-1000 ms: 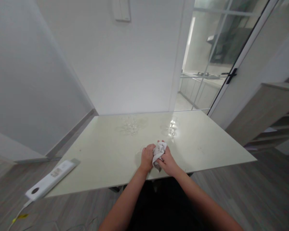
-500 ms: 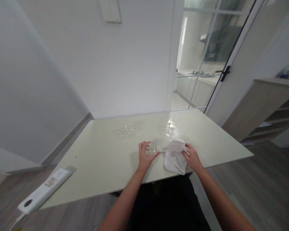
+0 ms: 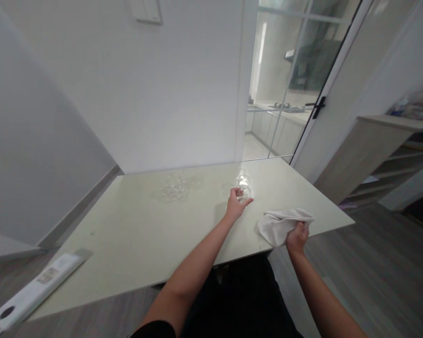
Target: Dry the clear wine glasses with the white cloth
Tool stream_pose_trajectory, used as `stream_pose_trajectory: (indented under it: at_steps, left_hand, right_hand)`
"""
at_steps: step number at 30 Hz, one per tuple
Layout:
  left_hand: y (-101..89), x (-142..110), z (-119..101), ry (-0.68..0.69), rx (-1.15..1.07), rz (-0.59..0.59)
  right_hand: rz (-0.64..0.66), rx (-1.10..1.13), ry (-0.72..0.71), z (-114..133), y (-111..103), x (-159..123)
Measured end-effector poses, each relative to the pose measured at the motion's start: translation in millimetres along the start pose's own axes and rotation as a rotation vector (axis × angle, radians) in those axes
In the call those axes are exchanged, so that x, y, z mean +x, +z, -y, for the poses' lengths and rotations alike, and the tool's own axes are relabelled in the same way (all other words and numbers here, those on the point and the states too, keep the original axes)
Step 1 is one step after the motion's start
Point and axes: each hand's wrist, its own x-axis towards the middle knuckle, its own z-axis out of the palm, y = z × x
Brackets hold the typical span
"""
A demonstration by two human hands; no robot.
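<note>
My left hand (image 3: 237, 204) reaches far out over the pale table (image 3: 144, 234) and is closed around a small clear glass (image 3: 244, 192). Just behind it stands another clear glass (image 3: 241, 177) near the table's far edge. My right hand (image 3: 297, 237) is closed on a white cloth (image 3: 280, 224) that lies bunched on the table near its front right edge. A group of several clear glasses (image 3: 174, 188) sits at the far middle-left of the table.
A white box-like device (image 3: 35, 291) lies at the lower left by the table's corner. A white wall stands behind the table, a glass door (image 3: 296, 80) to its right. A wooden shelf unit (image 3: 380, 155) stands at the right.
My hands have come apart. The left hand carried the glass away from me toward the far glass. The right hand drew the cloth to the right. The view has swung right.
</note>
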Motion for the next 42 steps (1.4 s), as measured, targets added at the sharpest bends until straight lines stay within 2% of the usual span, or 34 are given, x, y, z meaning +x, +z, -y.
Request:
stream_pose_trajectory:
  at_steps: [2,3,7,10,15,23,42]
  left_hand:
    - [7.1,3.2,2.3,-0.011,-0.018,0.004]
    - [10.3,4.8,3.2,-0.016,-0.025,0.006]
    - [20.3,11.3,7.0,-0.031,-0.031,-0.005]
    - [23.5,11.8,11.4,-0.011,0.033,-0.039]
    - [21.6,0.3,26.1,0.007,0.188,-0.109]
    - [17.2,-1.4,49.6,-0.067,0.207,-0.046]
    - [15.4,5.0,49.1,-0.085,0.226,-0.062]
  right_hand:
    - [-0.105,0.054,0.033,-0.1,-1.2,0.6]
    - [-0.117,0.072,0.026,-0.4,-0.6,0.5]
    - [-0.087,0.092,-0.028,-0.7,4.2,-1.9]
    - [-0.107,0.09,-0.015,3.3,4.8,-3.7]
    - [-0.081,0.107,0.043,11.1,3.4,-5.1]
    - [-0.053,0.158,0.015,11.1,4.7,-5.1]
    - [-0.026,0.133,-0.013,-1.4,5.4,-4.2]
